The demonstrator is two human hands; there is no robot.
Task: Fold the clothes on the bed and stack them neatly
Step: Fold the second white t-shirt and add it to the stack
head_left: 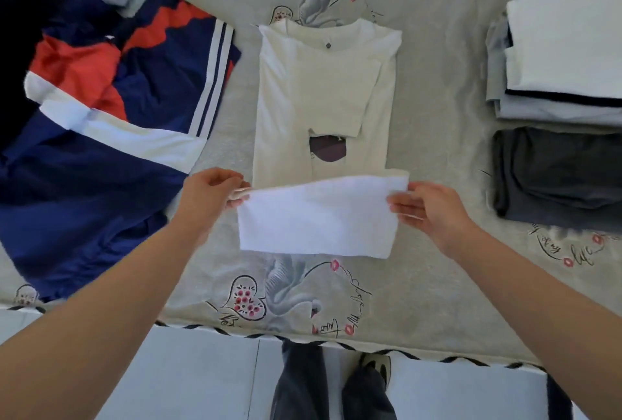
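Note:
A white T-shirt (319, 96) lies lengthwise in the middle of the bed, sleeves folded in, a dark print showing near its lower part. Its bottom hem (316, 217) is lifted off the bed and turned up toward the collar. My left hand (210, 196) pinches the hem's left corner. My right hand (430, 209) pinches the hem's right corner.
An unfolded navy, red and white jacket (111, 116) sprawls at the left. At the right stands a stack of folded white and grey clothes (562, 59), with a folded dark grey garment (555, 177) in front of it. The bed's near edge (336, 344) runs above my legs.

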